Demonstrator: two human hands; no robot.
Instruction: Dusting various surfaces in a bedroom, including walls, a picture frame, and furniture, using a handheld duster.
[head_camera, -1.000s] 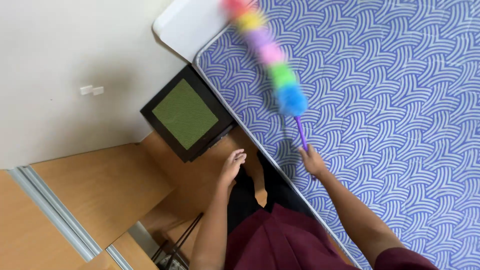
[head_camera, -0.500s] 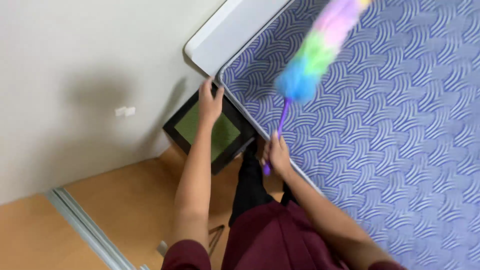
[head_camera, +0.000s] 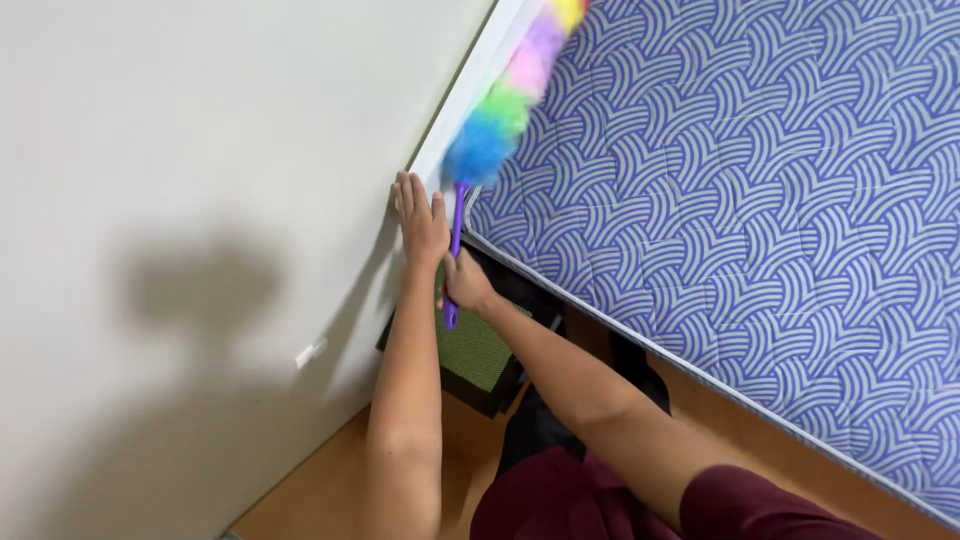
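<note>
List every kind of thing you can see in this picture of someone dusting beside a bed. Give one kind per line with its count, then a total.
Hands: 2, left hand against the wall, right hand gripping the duster
Rainbow feather duster: 1
Blue patterned mattress: 1
White headboard panel: 1
Black box with green top: 1
Total: 6

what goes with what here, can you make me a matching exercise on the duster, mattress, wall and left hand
Column one:
1. duster
2. mattress
3. wall
4. left hand

Column two:
a. plain off-white, with a shadow on it
b. blue with a white wave pattern
c. rainbow fluff on a purple handle, held in the right hand
d. laid flat at the white corner by the wall

Pairs: 1-c, 2-b, 3-a, 4-d
</note>
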